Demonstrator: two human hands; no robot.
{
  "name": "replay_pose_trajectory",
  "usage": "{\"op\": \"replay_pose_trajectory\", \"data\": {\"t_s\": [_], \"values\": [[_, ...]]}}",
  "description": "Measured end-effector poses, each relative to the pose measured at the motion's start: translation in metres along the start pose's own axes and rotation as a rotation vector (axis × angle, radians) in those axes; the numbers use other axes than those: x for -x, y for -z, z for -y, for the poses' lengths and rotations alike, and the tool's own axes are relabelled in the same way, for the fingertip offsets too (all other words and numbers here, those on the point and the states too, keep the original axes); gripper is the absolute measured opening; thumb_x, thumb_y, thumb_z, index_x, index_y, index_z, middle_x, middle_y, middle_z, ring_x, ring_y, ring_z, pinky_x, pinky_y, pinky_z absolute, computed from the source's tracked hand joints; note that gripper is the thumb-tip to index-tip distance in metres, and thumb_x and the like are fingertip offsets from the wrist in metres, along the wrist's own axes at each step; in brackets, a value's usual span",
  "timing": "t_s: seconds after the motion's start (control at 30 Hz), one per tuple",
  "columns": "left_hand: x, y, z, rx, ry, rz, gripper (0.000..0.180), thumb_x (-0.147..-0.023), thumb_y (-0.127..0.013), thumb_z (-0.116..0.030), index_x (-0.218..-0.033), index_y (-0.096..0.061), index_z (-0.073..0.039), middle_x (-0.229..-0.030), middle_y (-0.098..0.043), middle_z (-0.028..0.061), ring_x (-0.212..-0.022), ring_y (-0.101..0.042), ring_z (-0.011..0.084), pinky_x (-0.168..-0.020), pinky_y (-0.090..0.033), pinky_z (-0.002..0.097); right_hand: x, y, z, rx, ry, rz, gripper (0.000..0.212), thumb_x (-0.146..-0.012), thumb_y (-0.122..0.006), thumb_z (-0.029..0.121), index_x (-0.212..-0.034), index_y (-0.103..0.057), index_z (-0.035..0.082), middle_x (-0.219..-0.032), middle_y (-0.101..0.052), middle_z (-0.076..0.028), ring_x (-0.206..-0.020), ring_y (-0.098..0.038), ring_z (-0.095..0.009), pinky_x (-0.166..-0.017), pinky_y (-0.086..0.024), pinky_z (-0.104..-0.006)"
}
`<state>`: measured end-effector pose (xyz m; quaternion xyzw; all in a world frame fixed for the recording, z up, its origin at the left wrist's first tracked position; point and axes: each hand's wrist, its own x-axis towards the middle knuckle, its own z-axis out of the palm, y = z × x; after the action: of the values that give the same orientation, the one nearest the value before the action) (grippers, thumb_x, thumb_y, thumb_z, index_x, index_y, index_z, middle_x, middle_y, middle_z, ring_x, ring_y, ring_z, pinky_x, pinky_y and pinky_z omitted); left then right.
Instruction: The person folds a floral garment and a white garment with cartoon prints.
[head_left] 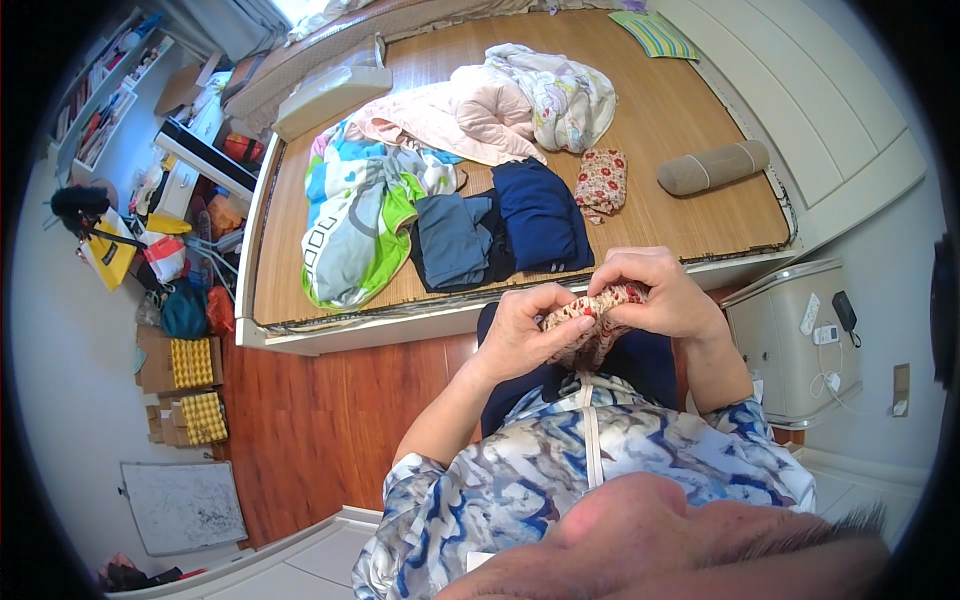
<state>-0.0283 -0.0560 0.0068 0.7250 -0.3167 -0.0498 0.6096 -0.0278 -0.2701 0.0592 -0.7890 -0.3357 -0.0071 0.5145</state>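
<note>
Close to my body, in front of the bed's near edge, both my hands grip a bunched cream cloth with a red flower pattern (pixel 570 350). My left hand (pixel 515 328) pinches its left side between thumb and fingers. At its right side the edge is caught in the curled fingers of my right hand (pixel 662 293). The lower part of the cloth hangs toward my lap, and its full shape cannot be made out. On the bed, a folded cloth of similar print (pixel 602 180) lies beyond my hands, beside folded navy clothing (pixel 543 215).
The bed mat (pixel 690 110) also bears grey folded clothing (pixel 452 240), a green-and-white printed cover (pixel 350 235), a pink quilt (pixel 490 110) and a brown bolster (pixel 712 167). A beige cabinet (pixel 785 345) stands at right. Bags and boxes (pixel 185 365) line the left wall.
</note>
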Motion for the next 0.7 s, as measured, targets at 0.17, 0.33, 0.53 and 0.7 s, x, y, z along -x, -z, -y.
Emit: {"op": "replay_pose_trajectory", "data": {"t_s": [0.17,0.33,0.53,0.7], "values": [[0.005,0.003,-0.002,0.147,0.116,-0.067,0.016,-0.082,-0.071,-0.016,-0.083,-0.066,-0.001,-0.070,-0.063,0.0029,-0.063,-0.053,0.0050,-0.057,-0.044,0.0227,0.003,0.002,-0.008,0.018,0.019,0.045,0.021,-0.071,-0.068,0.006,-0.090,-0.065,0.000,-0.081,-0.063,-0.009,-0.073,-0.060,-0.020,-0.064,-0.045,-0.0303],[0.006,0.010,-0.011,0.080,0.060,-0.037,0.014,-0.081,-0.072,-0.014,-0.078,-0.066,-0.002,-0.069,-0.064,0.0030,-0.062,-0.055,0.0055,-0.056,-0.044,0.0229,0.008,0.009,-0.016,-0.057,-0.011,0.131,0.017,-0.079,-0.069,0.014,-0.089,-0.065,0.001,-0.076,-0.065,-0.009,-0.067,-0.062,-0.018,-0.062,-0.046,-0.0297],[0.007,0.012,-0.016,0.106,0.068,-0.018,0.013,-0.079,-0.073,-0.011,-0.076,-0.065,-0.002,-0.068,-0.064,0.0035,-0.059,-0.057,0.0077,-0.054,-0.044,0.0236,0.010,0.005,-0.030,-0.068,-0.036,0.081,0.015,-0.083,-0.063,0.013,-0.076,-0.063,-0.001,-0.063,-0.061,-0.008,-0.057,-0.059,-0.017,-0.054,-0.044,-0.0272],[0.010,0.020,-0.014,0.099,0.067,-0.055,0.013,-0.077,-0.074,-0.010,-0.074,-0.065,-0.002,-0.066,-0.063,0.0043,-0.057,-0.056,0.0091,-0.053,-0.043,0.0244,0.010,0.008,-0.029,-0.057,-0.030,0.080,0.018,-0.084,-0.063,0.013,-0.072,-0.062,-0.001,-0.061,-0.060,-0.008,-0.054,-0.057,-0.016,-0.051,-0.043,-0.0280]]}}
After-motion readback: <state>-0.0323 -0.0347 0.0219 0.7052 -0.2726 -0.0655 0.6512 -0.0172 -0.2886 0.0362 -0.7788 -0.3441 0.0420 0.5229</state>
